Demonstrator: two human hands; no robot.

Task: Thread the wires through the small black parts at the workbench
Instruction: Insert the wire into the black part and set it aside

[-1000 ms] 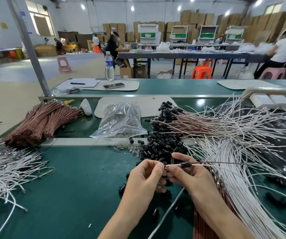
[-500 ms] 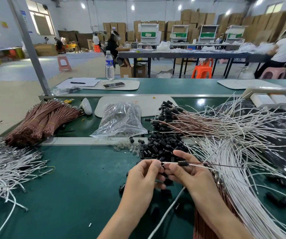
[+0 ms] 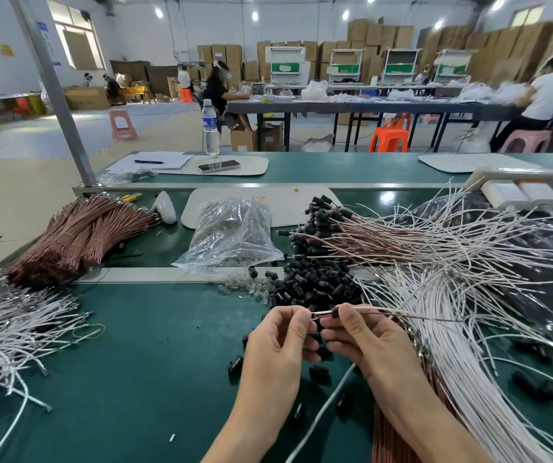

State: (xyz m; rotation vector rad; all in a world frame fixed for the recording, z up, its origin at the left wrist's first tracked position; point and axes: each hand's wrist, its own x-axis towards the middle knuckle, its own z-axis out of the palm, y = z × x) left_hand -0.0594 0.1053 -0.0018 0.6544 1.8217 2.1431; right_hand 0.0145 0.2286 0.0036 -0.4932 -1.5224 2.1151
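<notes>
The small black part (image 3: 335,312) sits on a thin wire (image 3: 418,316), held in the air just above the worktop (image 3: 151,362), right in front of you. Your right hand (image 3: 365,339) has its grip narrowed onto that part, thumb and forefinger pinching it. Your left hand (image 3: 278,342) pinches the wire's end just to the left. The two sets of fingertips are near but apart, with a short stretch of wire showing between them. The wire's tail runs out to the right, over the white wires (image 3: 468,345).

Directly behind your fingers lies the pile of black parts (image 3: 315,285). A few loose black parts (image 3: 235,364) lie under and beside your wrists. The white wires crowd your right forearm, so room on that side is tight. On your left, green worktop shows from your forearm out to the left heap of white wires (image 3: 8,325) at the worktop's left edge. Farther back, a plastic bag (image 3: 231,238) sits beside brown wires (image 3: 368,235) already carrying black parts.

Compared with a second ago, the part sits closer to your left fingertips, and less wire shows between your hands.
</notes>
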